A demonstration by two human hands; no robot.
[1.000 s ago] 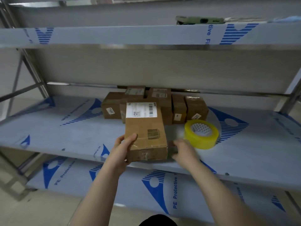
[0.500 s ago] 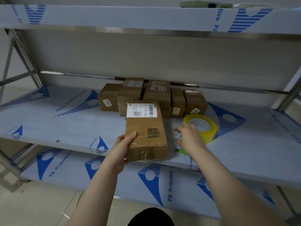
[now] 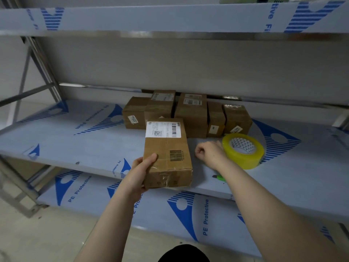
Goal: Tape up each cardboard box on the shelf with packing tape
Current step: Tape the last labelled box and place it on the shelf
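Near-left corner of cardboard box (image 3: pixel 166 148) gripped by left hand (image 3: pixel 140 173): thumb flat across top face, fingers hidden round the left side. Lying lengthwise at front edge of middle shelf (image 3: pixel 85 148), near end at or just past the lip. Plain brown corrugated card, oblong, edges scuffed. Glossy, wrinkled clear tape over near end face and along top seam. White shipping label (image 3: pixel 163 129) at far end of top, printed barcode (image 3: pixel 176 155) close to thumb.

Right of box and apart from it: right hand (image 3: pixel 209 154), fingers curled into a loose fist, nothing seen inside. Knuckles just beside tape roll (image 3: pixel 243 150); contact impossible to judge. Roll lying flat: thick ring of yellowish translucent tape, pale patterned core. Small green object (image 3: pixel 220 177) on shelf beside right forearm, mostly hidden.

Behind, against back rail: cluster of brown boxes (image 3: pixel 190 114), packed touching, several with white stickers. Shelf surface a matte pale film printed with blue shapes.
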